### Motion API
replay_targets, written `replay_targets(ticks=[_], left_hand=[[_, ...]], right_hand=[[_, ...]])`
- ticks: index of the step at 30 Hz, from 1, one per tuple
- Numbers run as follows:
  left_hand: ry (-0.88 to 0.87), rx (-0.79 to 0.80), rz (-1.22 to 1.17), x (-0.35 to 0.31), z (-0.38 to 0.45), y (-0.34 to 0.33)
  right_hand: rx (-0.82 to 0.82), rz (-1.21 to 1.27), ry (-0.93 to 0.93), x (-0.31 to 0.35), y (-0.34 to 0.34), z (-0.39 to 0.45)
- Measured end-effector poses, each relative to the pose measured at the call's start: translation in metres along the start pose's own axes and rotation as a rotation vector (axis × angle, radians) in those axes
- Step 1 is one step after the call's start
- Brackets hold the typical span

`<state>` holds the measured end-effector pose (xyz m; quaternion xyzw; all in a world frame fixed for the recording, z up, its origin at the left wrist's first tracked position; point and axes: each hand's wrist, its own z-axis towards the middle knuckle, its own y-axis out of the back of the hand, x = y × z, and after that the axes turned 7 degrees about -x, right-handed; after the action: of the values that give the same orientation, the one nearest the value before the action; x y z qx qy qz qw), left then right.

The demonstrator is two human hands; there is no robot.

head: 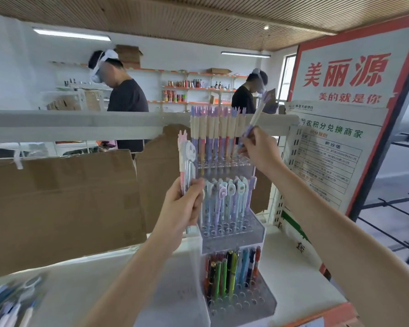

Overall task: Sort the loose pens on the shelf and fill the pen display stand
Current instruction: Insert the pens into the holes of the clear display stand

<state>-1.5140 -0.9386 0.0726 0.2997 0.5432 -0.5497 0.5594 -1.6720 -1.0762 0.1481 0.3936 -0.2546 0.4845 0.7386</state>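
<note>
A clear three-tier pen display stand (232, 234) stands on the white shelf (97, 286). Its top tier holds a row of beige-and-purple pens (216, 135), the middle tier pastel pens with cartoon tops (227, 199), the bottom tier dark, green and blue pens (232, 272). My left hand (183, 206) grips a few pastel pens (187, 159) upright, just left of the stand. My right hand (260, 149) pinches one purple-topped pen (257, 114), tilted above the right end of the top tier.
Loose pens (12, 303) lie blurred at the shelf's front left. Brown cardboard (64, 204) backs the shelf. A red-framed poster (345, 109) stands to the right. Two people with headsets work at shelves behind.
</note>
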Motion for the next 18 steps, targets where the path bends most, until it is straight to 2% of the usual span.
replay_targets(ticks=[3, 7, 10, 14, 18], left_hand=[[0.02, -0.003, -0.013, -0.002, -0.001, 0.001], [0.04, 0.028, -0.039, -0.002, -0.005, 0.004], [0.027, 0.03, -0.03, -0.002, -0.009, 0.007], [-0.008, 0.046, -0.017, -0.002, -0.015, 0.01], [-0.033, 0.057, -0.056, 0.0, -0.02, 0.012]], right_hand=[[0.052, -0.03, -0.048, -0.006, -0.008, 0.011], [0.113, -0.422, 0.007, -0.014, -0.018, 0.015], [0.138, -0.541, 0.037, -0.013, -0.021, 0.016], [0.154, -0.54, -0.02, -0.008, -0.02, 0.013], [0.007, -0.328, 0.035, 0.001, -0.01, -0.012]])
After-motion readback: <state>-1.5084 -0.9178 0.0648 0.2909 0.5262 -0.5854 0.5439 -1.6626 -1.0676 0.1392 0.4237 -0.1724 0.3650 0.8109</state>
